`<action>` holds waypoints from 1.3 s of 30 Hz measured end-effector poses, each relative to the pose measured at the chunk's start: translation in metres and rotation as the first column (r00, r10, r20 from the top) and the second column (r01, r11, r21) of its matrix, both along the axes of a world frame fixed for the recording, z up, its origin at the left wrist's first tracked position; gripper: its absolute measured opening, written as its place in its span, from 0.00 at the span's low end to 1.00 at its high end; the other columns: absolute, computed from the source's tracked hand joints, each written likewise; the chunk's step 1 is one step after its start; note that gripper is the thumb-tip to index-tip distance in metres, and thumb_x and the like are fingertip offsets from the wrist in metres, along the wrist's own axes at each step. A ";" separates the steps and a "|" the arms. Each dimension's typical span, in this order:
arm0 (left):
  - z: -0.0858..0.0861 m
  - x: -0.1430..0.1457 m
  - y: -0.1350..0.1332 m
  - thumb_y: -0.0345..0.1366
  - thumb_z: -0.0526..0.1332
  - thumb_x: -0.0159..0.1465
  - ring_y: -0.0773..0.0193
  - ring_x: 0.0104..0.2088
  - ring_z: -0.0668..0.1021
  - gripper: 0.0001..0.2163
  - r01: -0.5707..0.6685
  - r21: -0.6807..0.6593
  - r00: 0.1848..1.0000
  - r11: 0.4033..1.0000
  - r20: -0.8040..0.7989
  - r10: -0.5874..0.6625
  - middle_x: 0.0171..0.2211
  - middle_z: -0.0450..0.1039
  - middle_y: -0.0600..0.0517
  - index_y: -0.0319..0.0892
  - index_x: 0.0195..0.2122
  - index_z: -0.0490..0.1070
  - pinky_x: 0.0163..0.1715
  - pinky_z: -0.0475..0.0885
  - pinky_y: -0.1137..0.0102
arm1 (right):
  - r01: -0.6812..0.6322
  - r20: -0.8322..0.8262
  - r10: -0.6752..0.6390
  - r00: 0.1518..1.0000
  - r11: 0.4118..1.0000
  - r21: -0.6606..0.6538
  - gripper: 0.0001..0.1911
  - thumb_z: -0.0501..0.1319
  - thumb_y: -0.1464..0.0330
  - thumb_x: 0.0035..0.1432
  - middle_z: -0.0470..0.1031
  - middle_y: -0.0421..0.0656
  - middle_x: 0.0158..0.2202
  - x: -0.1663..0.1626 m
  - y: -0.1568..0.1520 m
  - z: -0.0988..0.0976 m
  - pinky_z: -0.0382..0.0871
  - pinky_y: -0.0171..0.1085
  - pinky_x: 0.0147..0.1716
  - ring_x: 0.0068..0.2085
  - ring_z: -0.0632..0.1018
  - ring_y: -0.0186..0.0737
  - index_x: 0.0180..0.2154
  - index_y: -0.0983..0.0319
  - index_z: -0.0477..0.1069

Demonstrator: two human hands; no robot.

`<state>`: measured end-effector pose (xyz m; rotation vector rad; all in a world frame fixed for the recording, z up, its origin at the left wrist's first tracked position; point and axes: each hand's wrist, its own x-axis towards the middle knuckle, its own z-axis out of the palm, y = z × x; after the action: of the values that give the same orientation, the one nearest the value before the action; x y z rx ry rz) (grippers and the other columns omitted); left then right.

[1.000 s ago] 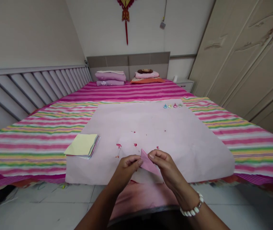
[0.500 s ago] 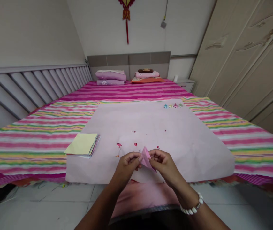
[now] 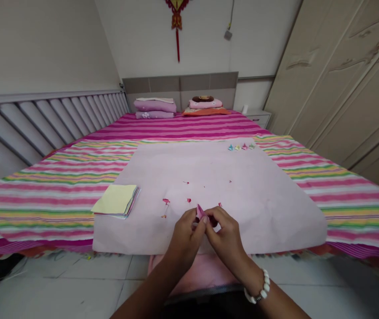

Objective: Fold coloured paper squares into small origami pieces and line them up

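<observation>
A small piece of folded pink paper is pinched between both hands above the near part of a pale sheet. My left hand grips it from the left, thumb in front. From the right, my right hand holds it with curled fingers, the two thumbs close together. Most of the paper is covered by the fingers; only a pointed tip rises between them. A white bead bracelet circles my right wrist.
A stack of coloured paper, yellow on top, lies at the sheet's left edge. Several small folded paper figures stand in a row at its far right corner. Red-edged holes or marks dot the sheet. A striped bedspread lies underneath.
My hands have drawn together around the pink paper, and the left has turned so its back shows more. Less of the paper is visible now.
</observation>
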<state>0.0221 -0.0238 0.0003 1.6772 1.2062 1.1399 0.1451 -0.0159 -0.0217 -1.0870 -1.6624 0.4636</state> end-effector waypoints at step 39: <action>-0.012 -0.015 0.009 0.32 0.60 0.57 0.61 0.35 0.79 0.17 0.080 -0.297 0.974 0.951 0.226 -0.011 0.38 0.79 0.48 0.39 0.48 0.74 0.36 0.74 0.68 | -0.134 -0.432 0.035 0.901 0.970 -0.201 0.08 0.57 0.74 0.50 0.73 0.42 0.31 0.006 0.007 -0.010 0.65 0.35 0.27 0.29 0.72 0.37 0.31 0.61 0.74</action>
<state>0.0067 -0.0151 -0.0112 1.3022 1.1297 1.0225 0.1506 -0.0089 -0.0317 -0.9903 -1.2901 0.9006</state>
